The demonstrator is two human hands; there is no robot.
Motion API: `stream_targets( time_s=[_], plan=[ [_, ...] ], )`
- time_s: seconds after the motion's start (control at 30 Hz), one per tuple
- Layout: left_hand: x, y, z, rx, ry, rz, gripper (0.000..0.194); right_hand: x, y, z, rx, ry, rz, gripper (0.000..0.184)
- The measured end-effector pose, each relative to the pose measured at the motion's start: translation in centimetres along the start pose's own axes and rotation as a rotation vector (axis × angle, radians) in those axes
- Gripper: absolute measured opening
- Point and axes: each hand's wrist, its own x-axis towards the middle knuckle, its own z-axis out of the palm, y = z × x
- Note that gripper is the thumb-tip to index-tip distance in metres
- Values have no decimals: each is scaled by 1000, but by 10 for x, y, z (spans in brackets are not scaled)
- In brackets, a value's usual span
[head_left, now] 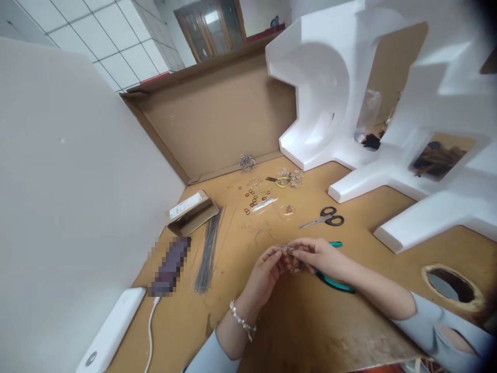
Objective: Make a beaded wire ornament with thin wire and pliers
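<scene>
Near the front of the tabletop, my left hand (269, 269) and my right hand (320, 257) meet, fingertips pinched together. Between them is a small shiny wire piece (286, 249), too small to make out fully. A beaded bracelet (243, 321) circles my left wrist. Green-handled pliers (334, 282) lie partly hidden under my right hand. Just beyond are black-handled scissors (325, 217). Several small dark rings (254, 201) are scattered farther back, around a clear plastic strip (264, 204). Yellow-handled pliers (277, 181) rest against a pile of shiny wire pieces (293, 177).
On the left lie a bundle of thin grey wires (208, 251), an open cardboard box (193, 212), a blurred-out dark object (171, 267) and a white power bank (112, 329) with a cable. White foam (322, 88) stands at right, near a round hole (450, 286). Cardboard (217, 114) walls the back.
</scene>
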Motion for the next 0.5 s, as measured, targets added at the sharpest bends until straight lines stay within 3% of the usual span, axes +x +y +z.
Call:
stream_targets(
  time_s=[0.17,0.3,0.5],
  plan=[
    [1,0,-5,395,150,132,25,13,17,-2,190,-6,76,37],
    [1,-3,-6,397,160,122,29,11,27,-9,243,-55,98,37],
    [0,-5,-1,410,186,108,29,10,22,-8,279,-47,141,35]
  ],
)
